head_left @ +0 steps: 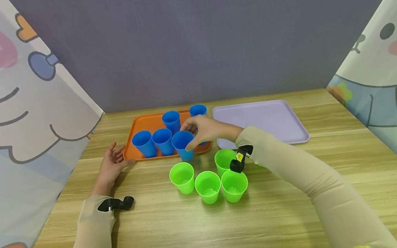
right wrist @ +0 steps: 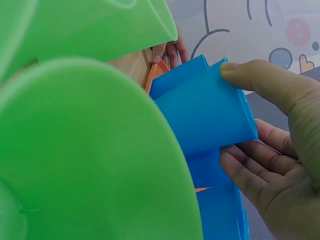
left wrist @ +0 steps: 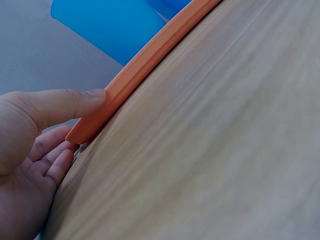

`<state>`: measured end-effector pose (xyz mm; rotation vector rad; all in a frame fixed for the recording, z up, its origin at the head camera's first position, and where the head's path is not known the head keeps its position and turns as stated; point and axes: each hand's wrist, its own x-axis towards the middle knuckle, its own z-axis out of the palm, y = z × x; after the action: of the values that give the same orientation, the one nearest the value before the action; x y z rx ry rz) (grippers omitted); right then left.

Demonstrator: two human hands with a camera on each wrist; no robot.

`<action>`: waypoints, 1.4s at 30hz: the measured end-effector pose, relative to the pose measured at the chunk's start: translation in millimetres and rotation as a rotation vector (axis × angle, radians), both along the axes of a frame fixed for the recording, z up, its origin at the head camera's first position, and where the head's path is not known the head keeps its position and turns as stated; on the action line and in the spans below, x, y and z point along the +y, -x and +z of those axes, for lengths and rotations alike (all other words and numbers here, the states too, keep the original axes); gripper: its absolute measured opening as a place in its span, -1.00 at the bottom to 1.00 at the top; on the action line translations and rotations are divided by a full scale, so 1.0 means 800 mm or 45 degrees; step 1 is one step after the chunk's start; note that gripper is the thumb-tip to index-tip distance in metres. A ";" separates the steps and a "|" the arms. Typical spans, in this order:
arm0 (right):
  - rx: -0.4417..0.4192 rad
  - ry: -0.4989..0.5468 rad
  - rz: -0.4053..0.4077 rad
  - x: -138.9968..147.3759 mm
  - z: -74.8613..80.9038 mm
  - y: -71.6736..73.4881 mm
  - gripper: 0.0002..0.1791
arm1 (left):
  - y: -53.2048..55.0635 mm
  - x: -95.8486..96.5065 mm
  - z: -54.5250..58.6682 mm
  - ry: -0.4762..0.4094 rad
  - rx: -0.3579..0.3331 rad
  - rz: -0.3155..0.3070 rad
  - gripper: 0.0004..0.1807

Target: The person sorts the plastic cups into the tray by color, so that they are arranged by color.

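In the head view my right hand grips a blue cup by its rim, thumb on the near side and fingers on the far side. This cup stands upright at the front edge of the orange tray, where several more blue cups stand. My left hand holds the tray's front left corner. The left wrist view shows the thumb against the orange rim, with the other fingers curled by the corner. In the right wrist view, a thumb presses the blue cup's rim.
Several green cups stand upright on the wooden table in front of the orange tray; another is mostly hidden by my right forearm. A lilac tray lies at the back right. A grey wall rises behind the table.
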<state>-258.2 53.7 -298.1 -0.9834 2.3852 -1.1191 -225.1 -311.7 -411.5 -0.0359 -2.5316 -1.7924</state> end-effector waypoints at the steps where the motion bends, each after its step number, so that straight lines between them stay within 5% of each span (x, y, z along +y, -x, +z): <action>1: 0.009 -0.006 -0.005 -0.001 0.000 0.001 -0.43 | 0.000 0.000 0.000 0.001 -0.001 0.002 0.10; 14: 0.138 -0.095 -0.029 -0.018 -0.002 0.013 -0.38 | 0.000 -0.001 -0.002 0.022 0.011 0.018 0.07; 42: 0.141 -0.302 -0.020 -0.035 0.007 0.022 -0.23 | 0.003 -0.006 -0.004 0.005 -0.036 0.036 0.11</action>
<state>-276.0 25.8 -292.6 -0.9683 2.5444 -0.7812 -227.3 -316.2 -414.5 0.0254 -2.5413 -1.7910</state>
